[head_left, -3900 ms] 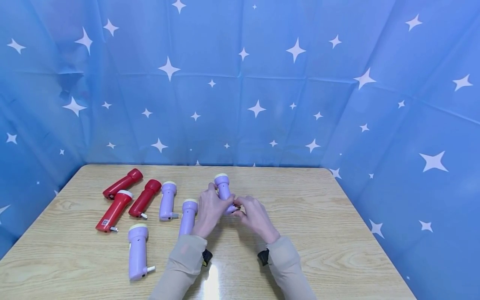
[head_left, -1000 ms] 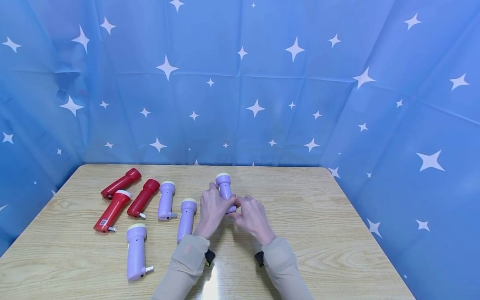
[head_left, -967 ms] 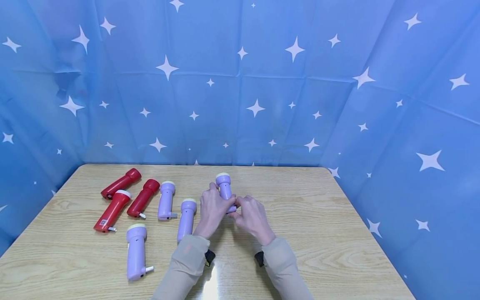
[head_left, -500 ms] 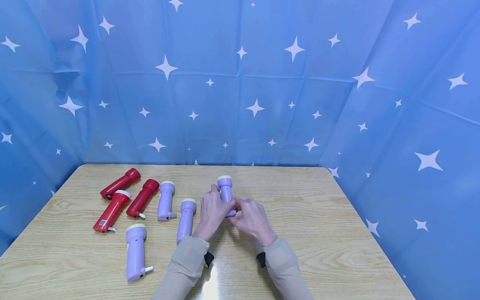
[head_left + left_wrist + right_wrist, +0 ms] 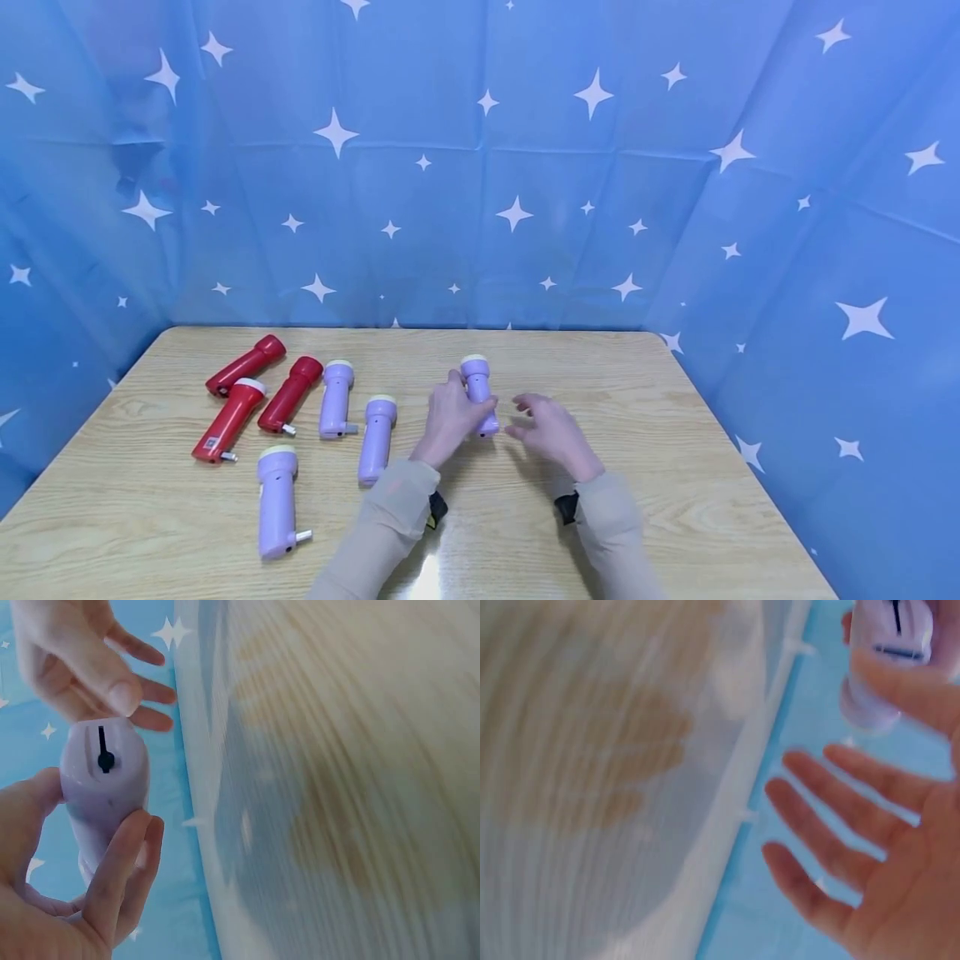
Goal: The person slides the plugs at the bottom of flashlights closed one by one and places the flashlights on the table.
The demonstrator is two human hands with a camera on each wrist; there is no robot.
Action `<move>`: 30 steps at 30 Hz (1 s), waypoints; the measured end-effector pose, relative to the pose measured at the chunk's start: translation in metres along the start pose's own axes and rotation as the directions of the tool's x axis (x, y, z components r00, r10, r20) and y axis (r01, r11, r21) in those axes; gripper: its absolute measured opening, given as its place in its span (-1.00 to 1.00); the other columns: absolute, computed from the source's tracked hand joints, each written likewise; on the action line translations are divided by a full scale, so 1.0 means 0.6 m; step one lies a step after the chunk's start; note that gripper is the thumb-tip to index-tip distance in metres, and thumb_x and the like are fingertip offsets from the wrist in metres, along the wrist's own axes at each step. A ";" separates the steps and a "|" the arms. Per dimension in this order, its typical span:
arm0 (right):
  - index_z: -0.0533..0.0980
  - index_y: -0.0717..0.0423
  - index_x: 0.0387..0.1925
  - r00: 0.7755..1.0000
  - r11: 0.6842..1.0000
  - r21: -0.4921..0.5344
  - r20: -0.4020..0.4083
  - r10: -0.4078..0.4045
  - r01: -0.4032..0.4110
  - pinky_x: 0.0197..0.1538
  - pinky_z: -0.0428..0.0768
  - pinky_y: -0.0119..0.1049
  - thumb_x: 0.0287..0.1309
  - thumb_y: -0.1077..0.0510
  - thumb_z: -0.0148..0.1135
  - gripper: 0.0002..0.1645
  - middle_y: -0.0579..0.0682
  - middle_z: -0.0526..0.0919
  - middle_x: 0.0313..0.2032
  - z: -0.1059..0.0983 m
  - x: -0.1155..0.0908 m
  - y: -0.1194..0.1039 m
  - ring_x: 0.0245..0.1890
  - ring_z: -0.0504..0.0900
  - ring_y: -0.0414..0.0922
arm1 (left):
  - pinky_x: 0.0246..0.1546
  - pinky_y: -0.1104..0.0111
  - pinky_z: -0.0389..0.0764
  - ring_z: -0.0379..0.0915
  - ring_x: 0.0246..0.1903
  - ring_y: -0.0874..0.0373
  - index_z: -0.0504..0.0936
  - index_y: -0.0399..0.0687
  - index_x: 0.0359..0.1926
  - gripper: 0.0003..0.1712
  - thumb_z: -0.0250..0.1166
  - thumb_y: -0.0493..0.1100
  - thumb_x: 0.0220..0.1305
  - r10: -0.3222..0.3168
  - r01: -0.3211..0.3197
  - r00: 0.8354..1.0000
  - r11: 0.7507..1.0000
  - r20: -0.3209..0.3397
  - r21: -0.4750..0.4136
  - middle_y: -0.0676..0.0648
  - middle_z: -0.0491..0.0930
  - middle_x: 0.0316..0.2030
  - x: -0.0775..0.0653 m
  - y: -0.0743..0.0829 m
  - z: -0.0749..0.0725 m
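Observation:
My left hand (image 5: 452, 421) grips a light purple flashlight (image 5: 477, 385) with a pale rim, its head pointing away toward the curtain. In the left wrist view, thumb and fingers curl round the flashlight body (image 5: 109, 799), and its tail end shows a dark slot with a round hole. Beside the tail, my right hand (image 5: 553, 433) is spread with nothing in its grasp. The right wrist view has this hand (image 5: 907, 877) with its fingers apart, the thumb overlapping the flashlight (image 5: 885, 630); a second dark slot shows there. No prongs stick out of the held flashlight.
On the wooden table (image 5: 675, 517), left of the hands, lie three purple flashlights, the nearest (image 5: 277, 508) with its plug (image 5: 303, 536) sticking out. Further left are three red flashlights, one with a white rim (image 5: 230, 423). A blue star-patterned curtain (image 5: 480, 167) hangs behind the table.
My right hand has let go of the flashlight's tail and moved right, its fingers spreading. My left hand has carried the flashlight a little to the right. The other flashlights stay put.

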State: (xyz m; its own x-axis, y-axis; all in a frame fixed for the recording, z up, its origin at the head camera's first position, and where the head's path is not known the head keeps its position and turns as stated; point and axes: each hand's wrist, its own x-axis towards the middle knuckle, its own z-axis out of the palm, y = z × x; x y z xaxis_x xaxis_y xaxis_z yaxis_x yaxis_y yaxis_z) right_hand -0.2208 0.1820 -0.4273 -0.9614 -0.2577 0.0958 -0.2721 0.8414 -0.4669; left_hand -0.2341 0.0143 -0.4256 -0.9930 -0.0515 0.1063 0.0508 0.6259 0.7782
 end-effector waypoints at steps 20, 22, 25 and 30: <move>0.43 0.38 0.10 0.913 0.929 -0.030 -0.196 0.357 -0.370 -0.05 0.56 0.08 0.21 0.11 0.13 -0.49 0.36 0.57 0.03 -0.085 -0.030 0.138 -0.03 0.59 0.25 | -0.43 0.35 0.59 0.58 -0.38 0.02 0.42 -0.33 0.01 -0.30 0.46 0.02 -0.04 -0.030 0.038 0.986 0.998 0.162 -0.051 -0.22 0.60 -0.35 0.013 0.082 0.162; 0.43 0.37 0.10 0.912 0.927 -0.029 -0.191 0.362 -0.374 -0.05 0.56 0.08 0.21 0.11 0.13 -0.49 0.35 0.58 0.02 -0.084 -0.031 0.140 -0.04 0.59 0.25 | -0.42 0.34 0.58 0.58 -0.37 0.02 0.42 -0.32 0.02 -0.29 0.46 0.03 -0.04 -0.026 0.033 0.988 0.999 0.153 -0.043 -0.21 0.60 -0.35 0.014 0.087 0.174; 0.44 0.36 0.09 0.912 0.926 -0.026 -0.187 0.366 -0.377 -0.06 0.56 0.08 0.21 0.10 0.13 -0.50 0.36 0.57 0.02 -0.084 -0.031 0.142 -0.04 0.60 0.25 | -0.42 0.31 0.58 0.55 -0.37 0.00 0.42 -0.32 0.02 -0.28 0.46 0.04 -0.05 -0.029 0.036 0.988 0.998 0.152 -0.044 -0.21 0.57 -0.33 0.014 0.094 0.184; 0.45 0.36 0.07 0.914 0.928 -0.025 -0.181 0.363 -0.373 -0.07 0.57 0.07 0.21 0.09 0.14 -0.50 0.35 0.58 0.01 -0.082 -0.032 0.141 -0.06 0.61 0.24 | -0.44 0.28 0.56 0.53 -0.38 -0.02 0.39 -0.34 0.03 -0.24 0.46 0.08 -0.05 -0.032 0.038 0.987 0.999 0.160 -0.032 -0.23 0.53 -0.32 0.012 0.096 0.194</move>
State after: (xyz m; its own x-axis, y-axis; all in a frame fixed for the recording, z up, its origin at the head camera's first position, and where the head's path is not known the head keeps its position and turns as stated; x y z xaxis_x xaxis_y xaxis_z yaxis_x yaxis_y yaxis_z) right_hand -0.2271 0.2817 -0.4258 -0.9848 0.1555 0.0774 0.1051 0.8883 -0.4470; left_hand -0.2509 0.1406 -0.4517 -0.9984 0.0534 -0.0194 0.0164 0.5984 0.8011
